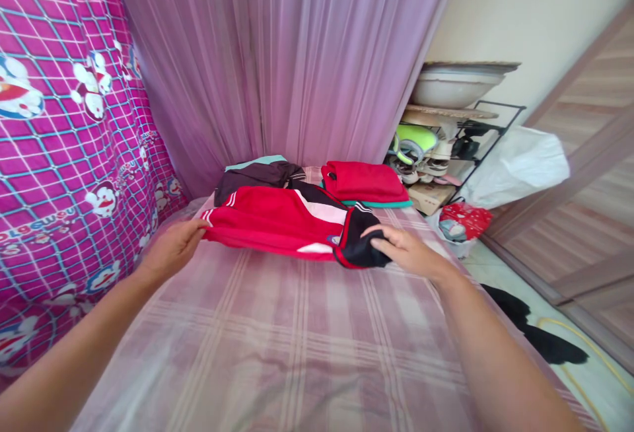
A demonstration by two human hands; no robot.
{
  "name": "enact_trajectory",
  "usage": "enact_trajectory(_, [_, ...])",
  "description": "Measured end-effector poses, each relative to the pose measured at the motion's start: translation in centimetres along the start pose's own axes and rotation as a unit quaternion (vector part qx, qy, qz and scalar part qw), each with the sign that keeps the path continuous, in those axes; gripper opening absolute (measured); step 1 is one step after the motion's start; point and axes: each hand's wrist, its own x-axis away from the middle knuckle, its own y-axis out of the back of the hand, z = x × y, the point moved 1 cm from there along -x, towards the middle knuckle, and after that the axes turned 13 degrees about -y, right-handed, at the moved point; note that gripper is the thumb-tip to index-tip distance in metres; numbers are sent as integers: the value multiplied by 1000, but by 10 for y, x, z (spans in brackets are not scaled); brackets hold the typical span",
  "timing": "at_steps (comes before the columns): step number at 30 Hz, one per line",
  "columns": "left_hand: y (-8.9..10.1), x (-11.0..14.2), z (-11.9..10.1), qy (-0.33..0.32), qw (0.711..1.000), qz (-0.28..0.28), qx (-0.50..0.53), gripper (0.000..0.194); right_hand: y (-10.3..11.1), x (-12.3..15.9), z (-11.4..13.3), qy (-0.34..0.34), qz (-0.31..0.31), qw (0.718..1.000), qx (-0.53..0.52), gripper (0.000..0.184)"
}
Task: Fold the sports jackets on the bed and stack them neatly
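A red jacket (pixel 267 217) with white panels and a black collar and shoulder part stretches sideways between my two hands, low over the plaid bedsheet (pixel 277 326). My left hand (pixel 181 242) pinches its red end, beside white stripes. On the other side my right hand (pixel 402 248) grips the black part between thumb and fingers. Behind the jacket lies a dark garment (pixel 247 178) with a light teal edge, partly covered from view. To the right of that sits a folded red garment (pixel 366 181) on top of something green.
A purple curtain (pixel 297 55) hangs behind the bed, and a pink cartoon-print cloth (pixel 94 154) hangs at the left. On the right stand a shoe rack (pixel 488 161) with basins (pixel 456 85) above it, a white bag (pixel 520 164) and a wooden door (pixel 579 220).
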Motion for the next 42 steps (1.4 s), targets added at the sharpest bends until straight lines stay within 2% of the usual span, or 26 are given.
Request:
enact_trajectory(1, [-4,5,-3,3,999,41,25,48,0,8,1,-14,90,995,31,33])
enact_trajectory(3, [-17,13,-11,4,987,143,72,46,-10,16,1,-47,237,965,99,26])
enact_trajectory(5, [-32,19,-19,-8,965,240,108,44,-23,14,-2,-62,314,938,132,22])
enact_trajectory(7, [-41,21,-26,-20,945,302,126,44,-32,5,-5,-67,342,931,111,26])
enact_trajectory(9, [-39,18,-30,-11,931,341,132,48,-33,-10,-8,-79,345,932,75,32])
enact_trajectory(11, [-29,11,-29,26,915,371,159,51,-26,-32,-9,-85,300,947,77,34])
enact_trajectory(12, [-23,5,-27,55,903,384,183,53,-21,-45,-10,-80,250,960,96,34])
enact_trajectory(14, [-11,-9,-18,111,879,401,231,56,-12,-75,-12,-67,107,980,155,30])
enact_trajectory(16, [-5,-28,-4,131,881,390,232,58,-8,-108,-16,-73,-31,973,217,29])
enact_trajectory(18, [-5,-53,13,112,921,335,165,54,-10,-137,-23,-115,-114,951,265,33])
enact_trajectory(21, [-17,-95,39,75,978,195,12,44,-19,-166,-39,-190,-136,915,328,42])
enact_trajectory(23, [-31,-121,53,63,988,133,-52,44,-24,-173,-51,-204,-103,904,361,46])
enact_trajectory(24, [-39,-132,59,59,988,126,-63,46,-24,-173,-57,-201,-83,903,371,43])
enact_trajectory(26, [-55,-150,68,55,985,153,-57,47,-16,-169,-69,-186,-52,905,380,30])
enact_trajectory(28, [-67,-162,75,50,979,193,-38,41,4,-162,-83,-181,-62,902,387,27])
enact_trajectory(31, [-76,-174,79,42,979,201,-15,29,43,-152,-104,-211,-165,870,414,31])
enact_trajectory(33, [-80,-181,75,48,986,159,-12,29,62,-151,-116,-241,-243,837,426,35])
enact_trajectory(34, [-83,-185,72,55,989,133,-16,30,66,-151,-121,-258,-262,826,427,36])
enact_trajectory(36, [-89,-191,64,73,992,99,-27,31,64,-154,-128,-295,-252,821,419,37])
enact_trajectory(38, [-96,-194,59,92,991,95,-9,34,53,-154,-127,-301,-225,829,414,40])
enact_trajectory(42, [-102,-181,63,130,975,112,138,45,25,-142,-107,-170,-228,865,413,46])
